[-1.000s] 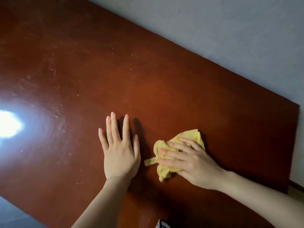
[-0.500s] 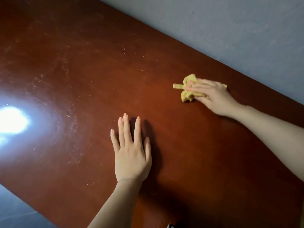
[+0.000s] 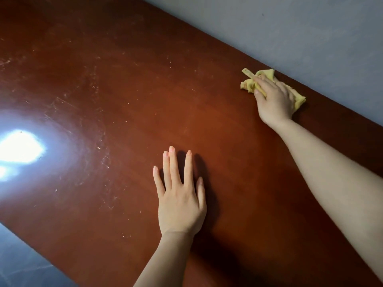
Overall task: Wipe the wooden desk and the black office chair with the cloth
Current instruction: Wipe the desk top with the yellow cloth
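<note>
The reddish-brown wooden desk (image 3: pixel 124 90) fills most of the view. My right hand (image 3: pixel 275 100) lies on a crumpled yellow cloth (image 3: pixel 248 82) near the desk's far edge by the wall, its fingers curled over the cloth and pressing it onto the wood. My left hand (image 3: pixel 180 195) rests flat on the desk nearer to me, fingers straight and spread, holding nothing. The black office chair is not in view.
A grey-blue wall (image 3: pixel 290 27) runs along the desk's far edge. A bright light reflection (image 3: pixel 18 148) glares on the left of the desktop, with dust and scratch marks around it. Grey floor (image 3: pixel 20 264) shows past the desk's near-left edge.
My right hand has carried the cloth from just beside my left hand away across the desk to the far edge by the wall. My left hand has stayed flat in place.
</note>
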### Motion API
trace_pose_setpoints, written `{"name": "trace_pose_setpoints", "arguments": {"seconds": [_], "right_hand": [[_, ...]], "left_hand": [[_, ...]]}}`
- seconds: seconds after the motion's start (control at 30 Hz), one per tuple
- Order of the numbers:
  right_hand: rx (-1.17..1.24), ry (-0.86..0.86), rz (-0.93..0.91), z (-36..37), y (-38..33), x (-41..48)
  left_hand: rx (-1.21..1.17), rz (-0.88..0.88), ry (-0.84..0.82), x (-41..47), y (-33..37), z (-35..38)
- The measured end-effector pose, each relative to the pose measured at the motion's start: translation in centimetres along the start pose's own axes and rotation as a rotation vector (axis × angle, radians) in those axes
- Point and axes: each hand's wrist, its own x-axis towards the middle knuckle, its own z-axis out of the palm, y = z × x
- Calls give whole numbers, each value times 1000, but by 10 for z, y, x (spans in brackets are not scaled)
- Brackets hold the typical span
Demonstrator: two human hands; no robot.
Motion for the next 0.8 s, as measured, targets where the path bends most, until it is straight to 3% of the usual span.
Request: {"name": "trace_pose_setpoints", "arguments": {"seconds": [0.33, 0.57, 0.67, 0.8], "right_hand": [[-1, -136, -413, -4, 0, -149], [10, -408, -733, -28, 54, -198], [23, -459, -727, -37, 78, -175], [75, -377, -557, -42, 103, -132]], "left_hand": [[2, -14, -22, 1, 0, -3], [-1, -15, -8, 0, 0, -3], [-14, -17, -1, -1, 1, -3], [-25, -17, 1, 0, 3, -3]]}}
